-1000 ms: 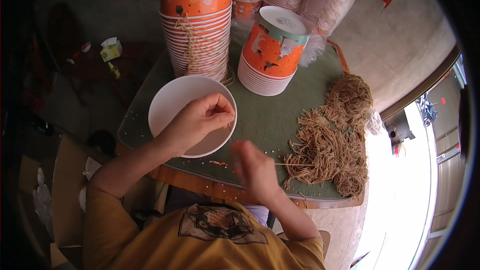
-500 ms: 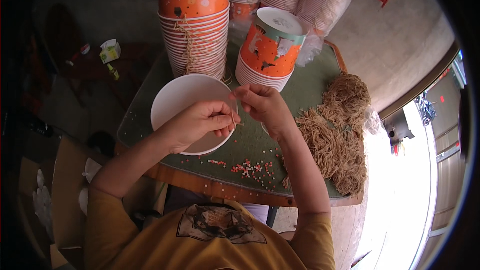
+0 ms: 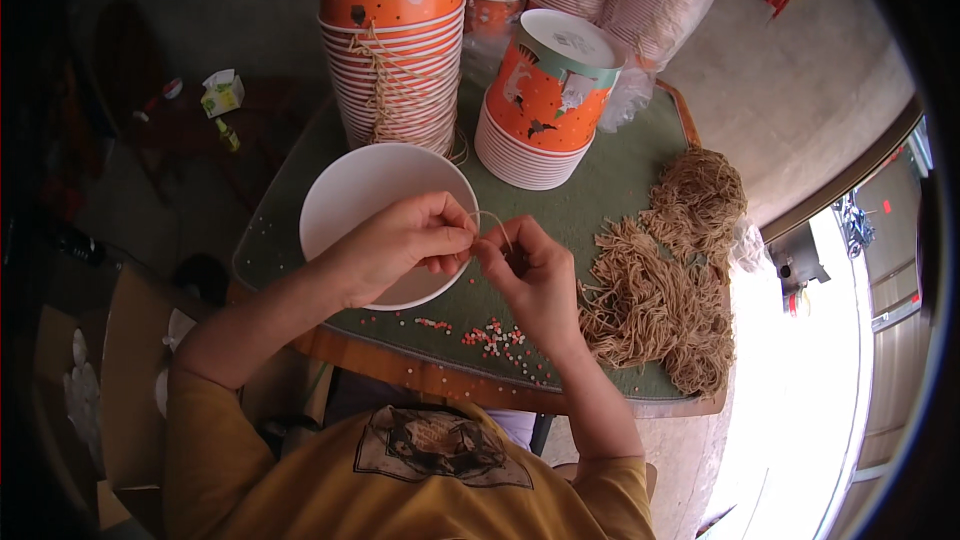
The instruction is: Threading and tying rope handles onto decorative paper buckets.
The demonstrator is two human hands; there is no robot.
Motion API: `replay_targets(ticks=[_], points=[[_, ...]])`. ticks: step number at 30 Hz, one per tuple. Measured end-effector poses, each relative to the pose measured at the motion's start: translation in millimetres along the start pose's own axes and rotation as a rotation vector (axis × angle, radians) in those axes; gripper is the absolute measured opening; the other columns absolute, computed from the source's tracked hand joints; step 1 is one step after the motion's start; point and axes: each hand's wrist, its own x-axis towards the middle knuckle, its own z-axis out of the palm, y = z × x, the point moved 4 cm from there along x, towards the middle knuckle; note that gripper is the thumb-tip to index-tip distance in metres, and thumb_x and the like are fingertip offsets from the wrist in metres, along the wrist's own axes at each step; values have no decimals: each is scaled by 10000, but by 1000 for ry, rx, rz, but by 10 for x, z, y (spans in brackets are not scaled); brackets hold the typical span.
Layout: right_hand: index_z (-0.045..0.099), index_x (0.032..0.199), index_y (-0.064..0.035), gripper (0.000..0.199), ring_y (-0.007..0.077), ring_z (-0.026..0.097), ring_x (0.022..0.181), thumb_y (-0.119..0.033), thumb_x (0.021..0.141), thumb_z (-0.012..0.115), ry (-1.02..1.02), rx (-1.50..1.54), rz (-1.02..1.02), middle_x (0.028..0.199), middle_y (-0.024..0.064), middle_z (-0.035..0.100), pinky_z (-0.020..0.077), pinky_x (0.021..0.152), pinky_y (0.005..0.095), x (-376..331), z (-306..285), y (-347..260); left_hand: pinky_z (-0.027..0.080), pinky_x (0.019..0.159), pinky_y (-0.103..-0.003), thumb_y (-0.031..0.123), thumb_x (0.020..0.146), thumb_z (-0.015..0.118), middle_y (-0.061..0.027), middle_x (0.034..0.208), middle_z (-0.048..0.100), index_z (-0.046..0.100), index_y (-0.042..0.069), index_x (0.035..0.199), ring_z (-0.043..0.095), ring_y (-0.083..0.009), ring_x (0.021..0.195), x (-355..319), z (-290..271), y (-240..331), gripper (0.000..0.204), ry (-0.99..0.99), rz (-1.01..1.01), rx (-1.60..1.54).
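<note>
Above the near rim of a white paper bucket (image 3: 350,185), my left hand (image 3: 415,238) pinches a thin tan string (image 3: 489,213). My right hand (image 3: 530,275) meets it fingertip to fingertip, closed on the same string, which arches up in a small loop between them. Whether a bead or knot sits between the fingertips is too small to make out. Orange and white beads (image 3: 492,338) lie scattered on the green table top just below my hands. Bundles of tan string (image 3: 640,305) are heaped to the right of my right hand.
Behind the bucket rises a tall stack of orange printed paper buckets (image 3: 395,70), with string hanging down it. A shorter upside-down stack (image 3: 550,100) stands beside it. Plastic-wrapped stacks (image 3: 665,0) are at the back. An open cardboard box (image 3: 150,350) is at the lower left.
My right hand has come down and turned, its fingers now against my left hand's fingertips. The string has gone from hanging down to arching in a loop. My left hand has barely moved.
</note>
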Motion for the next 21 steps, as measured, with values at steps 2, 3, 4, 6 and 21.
replay_targets(ticks=[2, 3, 4, 6, 21], points=[[572, 845, -16, 114, 21, 471, 606, -66, 878, 669, 0, 27, 2, 694, -24, 558, 409, 549, 195, -74, 57, -40, 455, 676, -219, 126, 934, 567, -41, 881, 598, 568, 12, 1011, 545, -91, 733, 9, -10, -24, 137, 10, -115, -41], [567, 856, -16, 100, -7, 450, 643, -56, 899, 649, 0, 54, 4, 710, -63, 544, 390, 572, 168, -117, 96, -58, 455, 676, -219, 126, 934, 567, -41, 881, 598, 568, 12, 1011, 545, -91, 733, 10, -16, -15, 137, 13, -114, -40], [571, 865, -19, 102, 2, 449, 601, -51, 879, 668, 52, 11, -40, 694, -53, 547, 387, 539, 179, -143, 124, -50, 445, 661, -214, 121, 931, 563, -37, 880, 597, 568, 18, 1010, 543, -90, 726, 10, -16, -24, 130, 1, -156, -94], [573, 869, -22, 111, 11, 451, 579, -50, 867, 680, 101, -117, -125, 687, -36, 557, 390, 523, 190, -171, 147, -117, 436, 646, -210, 117, 928, 560, -34, 878, 595, 567, 24, 1008, 541, -89, 719, 11, -9, -19, 123, -10, -197, -149], [686, 997, -21, 145, 175, 664, 682, -77, 863, 681, 105, -45, -179, 837, 100, 686, 519, 609, 282, -244, 16, -82, 506, 841, -294, 61, 923, 563, -104, 1040, 608, 557, -9, 1086, 600, -165, 930, -9, 12, -54, 177, -25, -226, -309]])
